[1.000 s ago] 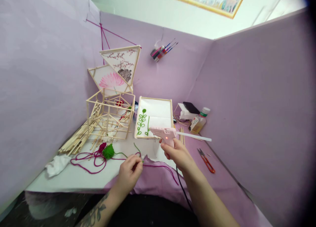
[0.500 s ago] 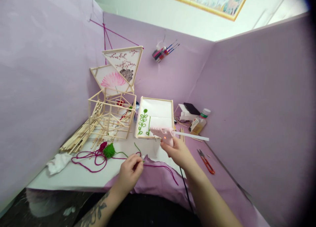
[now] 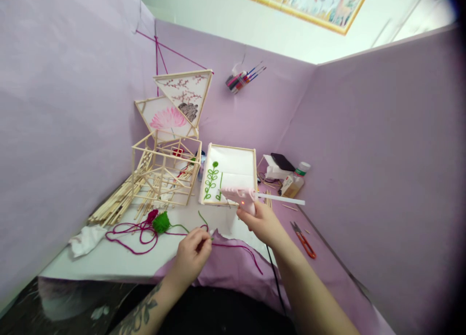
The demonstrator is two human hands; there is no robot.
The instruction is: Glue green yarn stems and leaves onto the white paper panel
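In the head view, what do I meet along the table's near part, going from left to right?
White crumpled cloth, green yarn ball, left hand pinching green strand, pink glue gun, orange snips.

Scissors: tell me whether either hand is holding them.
No, the scissors lie on the purple cover, while the right hand grips the glue gun and the left hand pinches green yarn.

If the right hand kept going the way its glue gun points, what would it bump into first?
Probably the white framed panel: the right hand aims the pink glue gun leftward, tip by the green yarn vine at its lower edge. Depth is unclear.
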